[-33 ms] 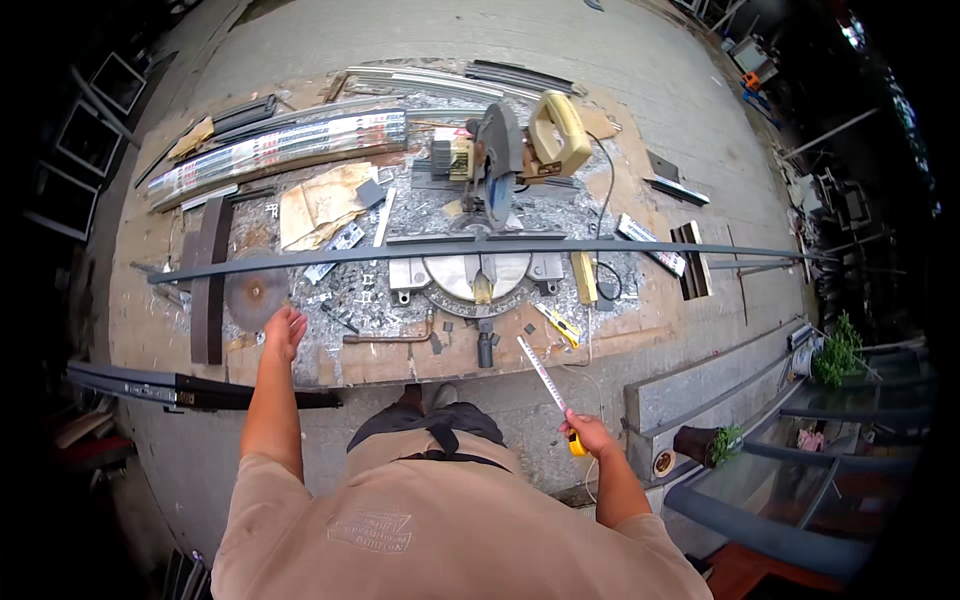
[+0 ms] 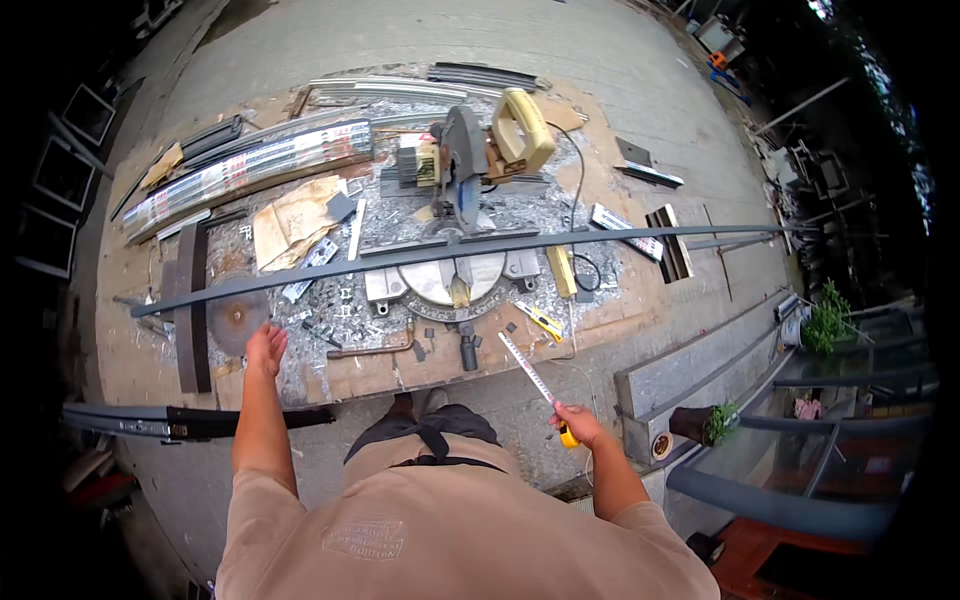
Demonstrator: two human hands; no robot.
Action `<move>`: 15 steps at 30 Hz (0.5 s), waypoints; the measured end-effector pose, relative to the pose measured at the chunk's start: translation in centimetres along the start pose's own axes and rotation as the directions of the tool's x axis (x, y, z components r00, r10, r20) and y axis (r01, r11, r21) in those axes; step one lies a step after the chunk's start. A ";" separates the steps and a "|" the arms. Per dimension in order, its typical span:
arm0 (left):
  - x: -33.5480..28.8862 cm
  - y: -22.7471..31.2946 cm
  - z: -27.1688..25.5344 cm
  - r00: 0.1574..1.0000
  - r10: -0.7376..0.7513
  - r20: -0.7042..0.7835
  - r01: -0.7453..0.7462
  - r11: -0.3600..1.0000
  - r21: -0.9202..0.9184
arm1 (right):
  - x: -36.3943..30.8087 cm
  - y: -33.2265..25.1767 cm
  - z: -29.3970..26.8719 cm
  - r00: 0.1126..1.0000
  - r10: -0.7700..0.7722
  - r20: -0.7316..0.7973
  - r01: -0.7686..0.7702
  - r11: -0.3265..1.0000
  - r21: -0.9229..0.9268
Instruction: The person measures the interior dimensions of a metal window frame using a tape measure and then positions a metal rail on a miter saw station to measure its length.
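Observation:
My right hand (image 2: 577, 421) grips a yellow tape measure (image 2: 568, 437), its white blade (image 2: 525, 366) run out a short way toward the bench edge. Over the near left of the bench, my left hand (image 2: 265, 350) is empty, fingers loosely stretched, close to a round saw blade (image 2: 238, 314) lying flat. A long grey metal profile (image 2: 330, 269) lies across the miter saw (image 2: 462, 170), passing over its base (image 2: 420, 279). The saw head is raised above the profile. Near the right of the saw base lies a yellow utility knife (image 2: 540, 319).
The workbench (image 2: 370, 378) holds offcuts, metal shavings, cardboard (image 2: 290, 222) and a wrapped bundle of profiles (image 2: 250, 172). A dark bar (image 2: 193, 310) lies under the profile's left end. A black cable (image 2: 583, 170) runs from the saw. Potted plants (image 2: 722, 422) stand at right.
The whole view has shifted, so the bench and saw appear farther left. My left hand sits slightly lower in the picture; my right hand still holds the tape measure with its blade out.

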State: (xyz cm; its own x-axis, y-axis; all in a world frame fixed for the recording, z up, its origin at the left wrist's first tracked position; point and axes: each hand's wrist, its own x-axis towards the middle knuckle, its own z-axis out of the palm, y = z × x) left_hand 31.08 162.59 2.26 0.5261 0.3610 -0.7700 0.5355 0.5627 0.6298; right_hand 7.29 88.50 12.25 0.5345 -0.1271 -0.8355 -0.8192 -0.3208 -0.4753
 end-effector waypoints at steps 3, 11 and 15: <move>7.9 2.2 -3.4 1.000 -0.025 -0.010 0.023 0.987 -0.160 | -0.7 -4.7 1.5 0.998 -0.057 0.006 0.058 0.988 -0.146; 16.4 7.0 1.8 0.986 -0.162 0.029 0.161 0.911 -0.380 | -5.5 -3.6 4.8 1.000 0.015 0.016 -0.012 0.985 -0.175; 16.9 5.3 3.2 0.993 -0.102 -0.067 0.067 0.913 -0.402 | -7.1 -5.1 4.2 0.999 0.003 0.041 0.004 0.985 -0.173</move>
State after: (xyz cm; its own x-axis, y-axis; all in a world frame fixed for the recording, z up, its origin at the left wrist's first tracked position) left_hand 44.92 169.33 -7.07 0.4231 0.3510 -0.8353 0.2586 0.8368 0.4826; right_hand 6.77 94.99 19.39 0.5228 -0.0896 -0.8477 -0.7690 -0.4787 -0.4236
